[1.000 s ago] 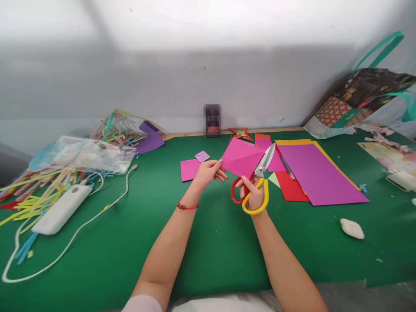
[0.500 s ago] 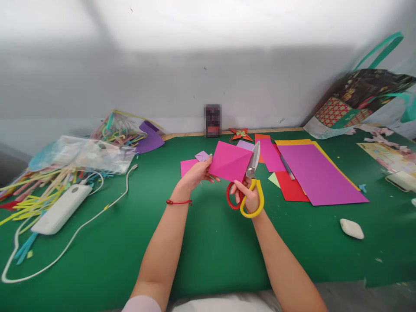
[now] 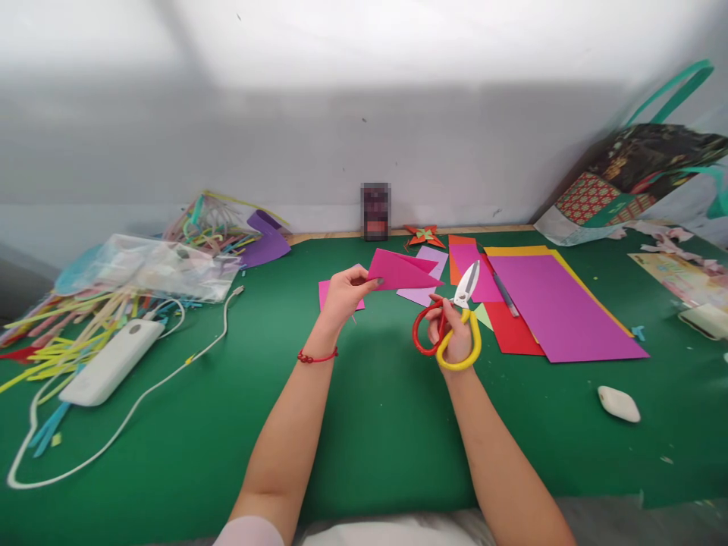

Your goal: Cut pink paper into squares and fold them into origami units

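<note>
My left hand [image 3: 348, 296] pinches a folded piece of pink paper [image 3: 398, 271] at its left end, thumb on top, held above the table. A red and a yellow handle loop around the fingers of my right hand [image 3: 453, 334], which grips a pair of scissors [image 3: 467, 287]. The blades point up and away, just right of the pink paper and apart from it. Beneath and behind the held paper lie a lilac paper [image 3: 435, 262] and another pink sheet [image 3: 324, 294], partly covered.
Purple paper [image 3: 574, 303], red paper [image 3: 515, 337] and a pen [image 3: 505, 294] lie right. A paper star [image 3: 425, 236] and a blurred dark device [image 3: 375, 212] stand at the back. Left are a power bank [image 3: 111, 364], its cable and paper strips. A white case [image 3: 619, 404] sits front right.
The pink paper has turned from a broad square facing me to a narrower, folded shape. My right hand has let go of its edge and drawn right with the scissors.
</note>
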Available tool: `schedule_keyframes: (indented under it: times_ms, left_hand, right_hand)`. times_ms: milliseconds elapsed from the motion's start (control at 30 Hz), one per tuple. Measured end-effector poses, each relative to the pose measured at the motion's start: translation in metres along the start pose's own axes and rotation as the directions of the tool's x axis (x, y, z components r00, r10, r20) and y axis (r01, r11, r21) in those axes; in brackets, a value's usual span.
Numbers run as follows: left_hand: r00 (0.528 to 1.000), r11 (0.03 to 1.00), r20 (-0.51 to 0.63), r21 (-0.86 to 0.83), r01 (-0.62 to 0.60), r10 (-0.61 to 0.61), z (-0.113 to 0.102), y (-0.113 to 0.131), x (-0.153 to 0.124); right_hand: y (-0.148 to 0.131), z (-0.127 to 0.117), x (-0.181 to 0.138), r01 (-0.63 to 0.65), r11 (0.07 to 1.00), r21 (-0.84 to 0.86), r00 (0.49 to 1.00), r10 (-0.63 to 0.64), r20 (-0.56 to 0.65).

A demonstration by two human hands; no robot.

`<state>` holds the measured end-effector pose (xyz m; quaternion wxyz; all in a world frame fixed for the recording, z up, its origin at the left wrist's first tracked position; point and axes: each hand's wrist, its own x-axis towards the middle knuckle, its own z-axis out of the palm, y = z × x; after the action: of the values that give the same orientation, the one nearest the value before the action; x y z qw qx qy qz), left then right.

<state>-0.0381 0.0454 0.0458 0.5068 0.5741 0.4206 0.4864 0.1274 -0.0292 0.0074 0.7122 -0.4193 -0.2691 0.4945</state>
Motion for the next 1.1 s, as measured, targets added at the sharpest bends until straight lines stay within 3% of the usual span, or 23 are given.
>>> schedule_keyframes:
  times_ms: [133, 367, 533, 833, 1100]
  left_hand:
    - [0.994, 0.999, 0.104, 0.024, -0.042, 0.040, 0.001, 0.000, -0.003]
    - [0.949, 0.992, 0.315, 0.120, -0.046, 0.006, 0.004, 0.006, -0.008]
    - [0.954, 0.994, 0.290, 0.103, 0.041, -0.070, 0.000, 0.007, -0.008]
    - [0.950, 0.998, 0.312, 0.054, 0.010, -0.027, -0.003, 0.003, -0.005]
    - [0.968, 1.000, 0.252, -0.012, -0.002, 0.005, -0.004, 0.003, -0.005]
  right_hand:
    - [0.000, -0.004, 0.005, -0.064, 0.997, 0.051, 0.998, 0.064, -0.001]
    - [-0.001, -0.001, 0.004, -0.162, 0.987, -0.013, 0.976, 0.162, 0.142]
    - [-0.008, -0.004, 0.001, -0.214, 0.977, 0.000, 0.964, 0.211, 0.160]
    - [0.005, 0.001, -0.001, -0.207, 0.976, -0.072, 0.930, 0.219, 0.296]
    - [0.005, -0.002, 0.002, -0.276, 0.961, -0.024, 0.945, 0.276, 0.175]
